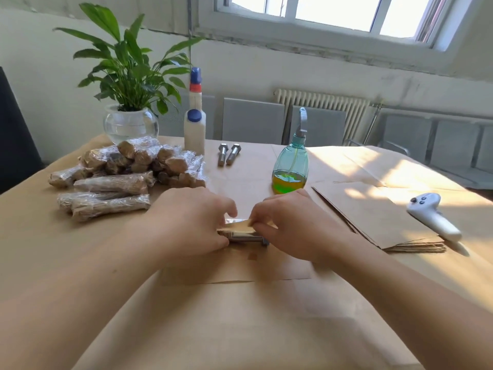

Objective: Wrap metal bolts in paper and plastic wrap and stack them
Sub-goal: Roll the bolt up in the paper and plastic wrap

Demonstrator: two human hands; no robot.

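A metal bolt lies across a brown paper sheet at the table's middle, its hex head pointing right. My left hand and my right hand meet over it, fingers curled and pinching the paper's edge folded over the bolt's shaft. At the left stands a pile of wrapped bolts, each in brown paper under clear plastic wrap. Two bare bolts lie side by side farther back.
A stack of brown paper sheets lies at the right, a white controller beside it. A teal spray bottle, two white bottles and a potted plant in a glass bowl stand behind.
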